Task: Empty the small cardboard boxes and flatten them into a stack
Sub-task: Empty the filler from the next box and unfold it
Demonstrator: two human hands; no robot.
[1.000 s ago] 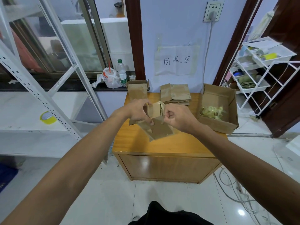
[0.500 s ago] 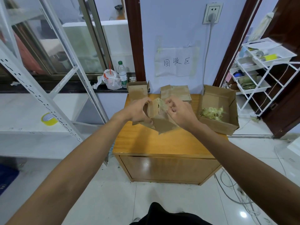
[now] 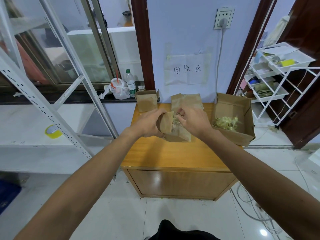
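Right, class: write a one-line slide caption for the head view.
Left hand holds a small cardboard box; right hand pinches its yellowish filling.

Fingertips of right hand (image 3: 192,122) hidden in small box (image 3: 167,126); flattened stack (image 3: 191,100) partly behind that hand

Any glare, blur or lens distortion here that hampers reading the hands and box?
Head view: fisheye bends the white rack and door frame at the edges; glare spots on the cabinet front and floor tile; left hand on the small box reads clearly; slight blur hides what the right hand pinches.
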